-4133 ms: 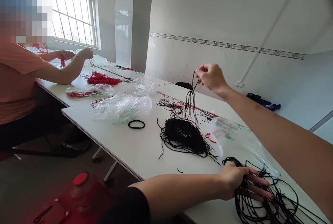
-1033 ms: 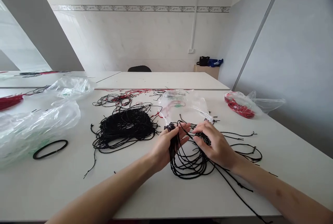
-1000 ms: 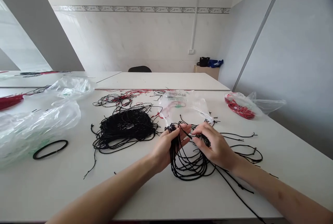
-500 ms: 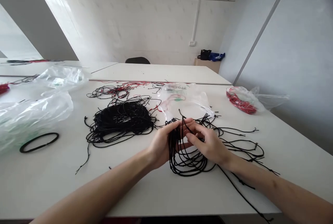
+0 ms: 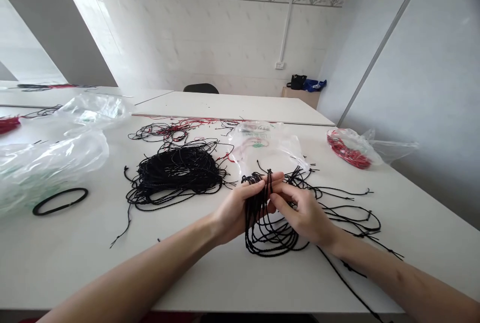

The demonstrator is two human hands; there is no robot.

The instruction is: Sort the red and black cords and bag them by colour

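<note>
My left hand [image 5: 234, 213] is wrapped round a bundle of looped black cords [image 5: 258, 245], its thumb pressed on top and the loops hanging down to the table. My right hand [image 5: 309, 215] touches the same bundle from the right, thumb and index finger pinched at a black cord near the left fingers. More loose black cords [image 5: 348, 213] with knotted ends lie behind and under my right wrist. Left of my hands rests a large coil of black cords [image 5: 178, 170].
Clear plastic bags lie on the white table [image 5: 210, 283], one behind my hands [image 5: 268, 143], others at the left [image 5: 48, 168]. A bag of red cords [image 5: 347, 150] is at the right. A black ring [image 5: 60, 200] and tangled red and black cords [image 5: 165, 132] lie left.
The view has shifted slightly. One black cord that slanted between my hands now stands more upright beside the bundle, near my right fingertips.
</note>
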